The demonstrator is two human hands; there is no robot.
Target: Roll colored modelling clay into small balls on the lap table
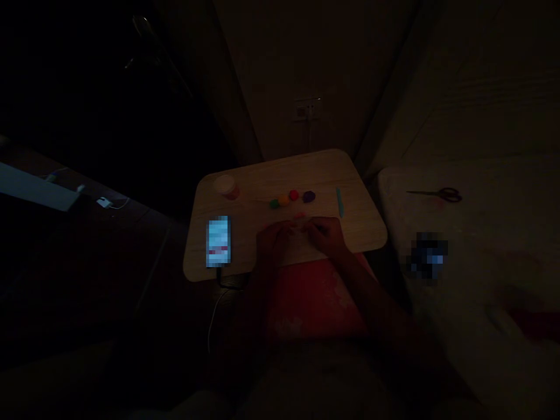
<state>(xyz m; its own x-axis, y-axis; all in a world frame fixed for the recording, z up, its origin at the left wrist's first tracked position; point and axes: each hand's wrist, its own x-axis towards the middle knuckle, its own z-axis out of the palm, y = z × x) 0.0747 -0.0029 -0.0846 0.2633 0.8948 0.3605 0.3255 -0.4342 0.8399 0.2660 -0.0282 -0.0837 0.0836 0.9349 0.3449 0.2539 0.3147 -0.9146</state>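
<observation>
In the dim light my left hand (275, 238) and my right hand (324, 233) are close together over the near side of a small wooden table (245, 233). The fingers of both are bent inward and look pinched; what they hold, if anything, is too dark to make out. A small pinkish piece (299, 215) shows just beyond the fingertips. Behind it is a row of small lumps like modelling clay: a green lump (274, 203), a yellow lump (284, 200), a red lump (294, 195) and a purple lump (308, 196). A flat teal tool (340, 202) lies to their right.
A cup-like tub (226, 185) stands at the table's back left. A lit phone (218, 240) with a cable (210, 324) lies at the left. Scissors (441, 194) and a blurred dark device (427, 256) rest on the pale surface at right. A wall socket (307, 109) is behind.
</observation>
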